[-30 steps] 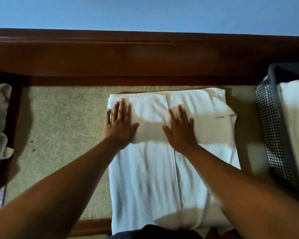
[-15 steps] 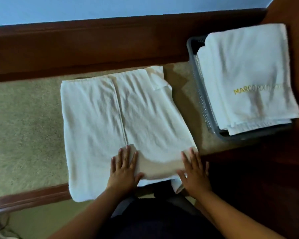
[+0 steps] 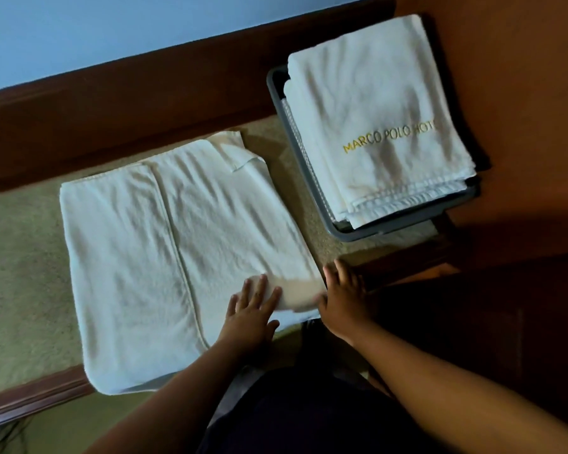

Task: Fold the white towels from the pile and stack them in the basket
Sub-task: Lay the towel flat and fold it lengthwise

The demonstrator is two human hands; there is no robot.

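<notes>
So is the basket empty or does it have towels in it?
Not empty: folded white towels are stacked in the grey basket, rising above its rim; the top one has gold lettering.

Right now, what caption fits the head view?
Left hand and right hand rest on a towel beside the basket.

Stacked towels (image 3: 374,93) hide the basket (image 3: 407,217)'s inside; the top one's gold lettering breaks off at its edge.
</notes>
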